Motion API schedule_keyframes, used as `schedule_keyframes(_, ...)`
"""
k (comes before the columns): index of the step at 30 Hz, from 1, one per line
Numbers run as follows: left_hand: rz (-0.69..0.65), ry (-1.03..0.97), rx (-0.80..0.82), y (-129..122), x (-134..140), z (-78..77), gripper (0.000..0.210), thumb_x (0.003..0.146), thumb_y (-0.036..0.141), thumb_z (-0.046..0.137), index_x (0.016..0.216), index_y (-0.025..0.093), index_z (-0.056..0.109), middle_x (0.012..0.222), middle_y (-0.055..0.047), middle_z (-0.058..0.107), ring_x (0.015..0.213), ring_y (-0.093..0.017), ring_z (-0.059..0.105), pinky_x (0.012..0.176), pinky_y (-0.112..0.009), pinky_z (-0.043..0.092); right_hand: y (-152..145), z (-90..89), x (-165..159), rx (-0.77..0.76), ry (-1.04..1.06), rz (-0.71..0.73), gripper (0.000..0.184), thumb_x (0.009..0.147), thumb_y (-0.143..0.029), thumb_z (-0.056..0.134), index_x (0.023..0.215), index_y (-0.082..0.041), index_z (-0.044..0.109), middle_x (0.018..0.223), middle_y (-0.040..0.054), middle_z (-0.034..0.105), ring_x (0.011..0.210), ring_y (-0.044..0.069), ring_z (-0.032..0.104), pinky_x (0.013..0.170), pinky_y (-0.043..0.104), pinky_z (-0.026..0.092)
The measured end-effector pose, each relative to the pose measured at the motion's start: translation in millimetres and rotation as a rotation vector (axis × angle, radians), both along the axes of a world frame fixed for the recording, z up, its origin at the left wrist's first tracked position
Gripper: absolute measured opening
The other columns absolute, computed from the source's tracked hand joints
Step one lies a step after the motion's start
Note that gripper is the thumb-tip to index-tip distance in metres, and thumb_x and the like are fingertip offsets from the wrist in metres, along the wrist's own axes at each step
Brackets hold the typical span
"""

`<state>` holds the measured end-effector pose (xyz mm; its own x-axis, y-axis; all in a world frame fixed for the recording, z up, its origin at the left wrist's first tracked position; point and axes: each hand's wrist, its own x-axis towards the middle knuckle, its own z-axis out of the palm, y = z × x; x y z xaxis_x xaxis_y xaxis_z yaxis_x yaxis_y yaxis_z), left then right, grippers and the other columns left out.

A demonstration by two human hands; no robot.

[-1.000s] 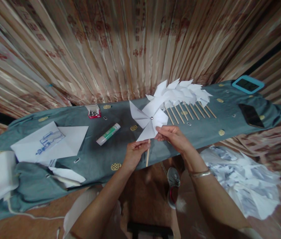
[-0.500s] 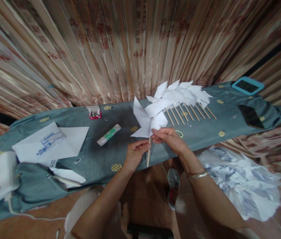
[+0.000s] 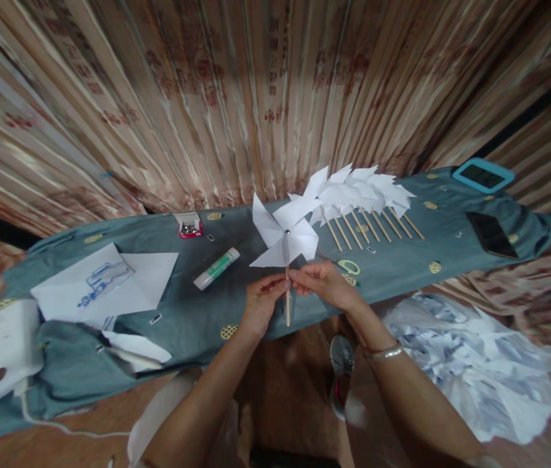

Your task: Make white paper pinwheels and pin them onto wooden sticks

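Observation:
A white paper pinwheel (image 3: 299, 244) on a thin wooden stick (image 3: 288, 312) is held upright over the near edge of the cloth-covered table. A silver pin sits at its centre. My left hand (image 3: 264, 297) pinches the stick below the blades. From the other side, my right hand (image 3: 323, 283) also has its fingertips closed on the stick, just under the paper. Behind and to the right lies an overlapping row of several finished pinwheels (image 3: 353, 188), their sticks pointing toward me.
Left of my hands lie a glue stick (image 3: 216, 268), a red box of pins (image 3: 190, 225) and paper sheets (image 3: 149, 279). A white device (image 3: 5, 351) with a cable stands far left. A blue-framed clock (image 3: 483, 175) and phone (image 3: 491, 234) lie right. A plastic bag of paper (image 3: 475, 364) is below.
My right hand has slid from the blades down to the stick. The pinwheel has shifted slightly left and stands straighter; its blades have turned a little.

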<state>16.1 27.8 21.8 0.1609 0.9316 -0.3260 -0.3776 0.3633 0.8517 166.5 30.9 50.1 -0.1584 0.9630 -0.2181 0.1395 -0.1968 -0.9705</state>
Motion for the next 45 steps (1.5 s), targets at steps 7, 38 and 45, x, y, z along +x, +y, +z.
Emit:
schedule_keyframes(7,0.092,-0.045,-0.031,8.0,-7.6,5.7,0.026,0.051,0.028,0.086,0.073,0.017,0.077,0.071,-0.002,0.072,0.064,-0.01,0.059,0.065,-0.022,0.045,-7.6,-14.2,-4.3,0.013,-0.149,0.09,0.044,0.072,-0.061,0.069,0.059,-0.019,0.066,0.055,0.0,0.064,0.051,0.011,0.053,0.051,0.024,0.038)
schedule_keyframes(38,-0.014,0.024,-0.054,-3.8,-11.7,-1.2,0.032,0.055,0.035,0.086,0.081,0.017,0.078,0.072,-0.004,0.074,0.068,-0.012,0.065,0.067,-0.022,0.048,51.7,12.0,69.5,0.159,-1.423,0.01,0.03,0.094,-0.035,0.048,0.095,-0.019,0.073,0.094,0.0128,0.075,0.088,0.025,0.069,0.072,0.03,0.043)
schedule_keyframes(45,-0.017,0.054,-0.048,-7.0,-18.4,2.4,0.029,0.055,0.034,0.085,0.078,0.018,0.078,0.069,-0.003,0.073,0.066,-0.012,0.064,0.067,-0.022,0.049,60.6,-0.4,79.5,0.114,-1.525,0.01,0.032,0.094,-0.033,0.049,0.097,-0.013,0.072,0.095,0.0201,0.074,0.093,0.032,0.068,0.078,0.038,0.048)
